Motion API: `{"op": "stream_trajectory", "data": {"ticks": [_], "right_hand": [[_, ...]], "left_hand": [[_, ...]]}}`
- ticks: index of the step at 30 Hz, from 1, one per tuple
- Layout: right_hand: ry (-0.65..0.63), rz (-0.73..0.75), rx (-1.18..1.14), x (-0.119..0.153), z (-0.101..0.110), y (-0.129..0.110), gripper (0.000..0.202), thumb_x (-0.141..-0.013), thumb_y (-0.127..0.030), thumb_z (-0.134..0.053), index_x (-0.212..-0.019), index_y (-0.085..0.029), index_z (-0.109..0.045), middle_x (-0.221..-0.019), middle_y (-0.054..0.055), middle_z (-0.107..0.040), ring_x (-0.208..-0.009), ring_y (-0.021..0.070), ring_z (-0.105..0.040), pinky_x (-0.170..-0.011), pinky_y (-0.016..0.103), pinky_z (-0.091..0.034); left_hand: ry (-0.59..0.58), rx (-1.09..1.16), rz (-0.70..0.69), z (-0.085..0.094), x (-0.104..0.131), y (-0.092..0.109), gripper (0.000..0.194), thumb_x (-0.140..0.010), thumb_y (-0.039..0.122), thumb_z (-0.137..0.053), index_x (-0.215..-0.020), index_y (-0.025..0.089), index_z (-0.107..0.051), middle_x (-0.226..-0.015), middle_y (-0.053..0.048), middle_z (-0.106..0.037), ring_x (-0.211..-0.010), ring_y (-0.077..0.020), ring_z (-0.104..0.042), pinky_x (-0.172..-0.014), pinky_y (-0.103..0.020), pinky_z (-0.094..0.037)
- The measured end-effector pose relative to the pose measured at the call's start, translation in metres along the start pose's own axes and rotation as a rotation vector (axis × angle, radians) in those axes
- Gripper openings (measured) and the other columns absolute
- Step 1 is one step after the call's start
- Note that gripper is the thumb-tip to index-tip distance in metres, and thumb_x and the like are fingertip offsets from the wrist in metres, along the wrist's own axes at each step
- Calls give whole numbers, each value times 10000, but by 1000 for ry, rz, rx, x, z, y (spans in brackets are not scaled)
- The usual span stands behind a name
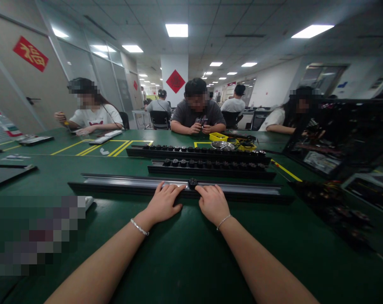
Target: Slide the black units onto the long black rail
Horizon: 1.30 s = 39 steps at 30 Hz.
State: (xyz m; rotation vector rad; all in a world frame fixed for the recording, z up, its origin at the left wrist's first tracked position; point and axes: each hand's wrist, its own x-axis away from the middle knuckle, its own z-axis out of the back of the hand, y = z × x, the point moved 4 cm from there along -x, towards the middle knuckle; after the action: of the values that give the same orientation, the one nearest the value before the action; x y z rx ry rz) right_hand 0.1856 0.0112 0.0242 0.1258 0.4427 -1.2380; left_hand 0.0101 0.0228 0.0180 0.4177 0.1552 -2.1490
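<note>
A long black rail (109, 182) with a shiny channel lies across the green table in front of me. One small black round part (193, 183) sits in the channel near its middle. My left hand (166, 202) is open, its fingers spread over the rail just left of this part and the thumb apart. On the other side is my right hand (214, 204), its index finger stretched out to the part's right edge and the other fingers bent lightly on the rail. Neither hand grasps anything that I can see. Contact between the fingertips and the part is hard to make out.
Behind lie a second rail (210, 169) and a third rail (137, 152), both carrying rows of similar black parts. A yellow bin (218, 137) and a metal bowl (223, 145) stand beyond. Dark parts (340, 211) are heaped at right. Co-workers sit across the table.
</note>
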Motion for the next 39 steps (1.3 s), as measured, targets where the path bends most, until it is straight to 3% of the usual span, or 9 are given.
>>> {"op": "stream_trajectory", "data": {"ticks": [14,24,30,39], "right_hand": [[26,-33,12,0,5,7,354,-831,-168,-413,-1107,-250,-619,-993,47,-668,-977,184,-549,-1002,363,-259],[89,-89,39,2,13,16,273,-801,-182,-444,-973,-216,-653,-934,49,-670,-883,179,-559,-867,311,-346],[98,-105,50,1,14,16,270,-810,-203,-448,-975,-212,-662,-972,57,-668,-897,178,-558,-832,300,-364],[96,-103,92,3,19,30,236,-813,-232,-446,-873,-214,-673,-860,42,-670,-817,166,-557,-760,287,-361]], "left_hand": [[-14,10,-10,0,0,-1,610,-788,360,-578,-1362,312,-376,-1180,-34,-562,-1148,-243,-480,-1108,-500,-152],[-25,22,-4,1,-1,0,585,-793,349,-565,-1348,299,-386,-1213,-36,-560,-1161,-239,-478,-1107,-508,-150],[-28,16,-6,1,-1,0,584,-797,359,-557,-1351,303,-383,-1204,-36,-562,-1159,-238,-481,-1110,-505,-148],[-28,15,-16,1,-1,-1,576,-799,363,-554,-1347,299,-389,-1201,-42,-563,-1159,-243,-481,-1105,-513,-152]]}}
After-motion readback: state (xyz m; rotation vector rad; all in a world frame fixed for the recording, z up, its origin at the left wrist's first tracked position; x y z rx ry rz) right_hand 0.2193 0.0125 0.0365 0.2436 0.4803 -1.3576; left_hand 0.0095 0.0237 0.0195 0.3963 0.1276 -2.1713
